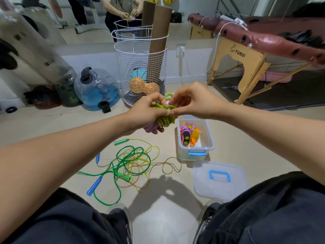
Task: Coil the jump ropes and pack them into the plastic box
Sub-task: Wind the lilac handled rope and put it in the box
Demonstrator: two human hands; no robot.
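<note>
Below the hands, on the floor, tangled jump ropes lie loose; left hand grips a coiled lime-green rope, right hand pinches its top loop, and beneath the right hand stand the open plastic box and its lid.

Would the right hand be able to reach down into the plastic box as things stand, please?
Probably yes: the plastic box stands open just below the right hand, its lid lying apart on the floor. But that hand's fingers are busy on the green rope coil, which the left hand also holds.
</note>
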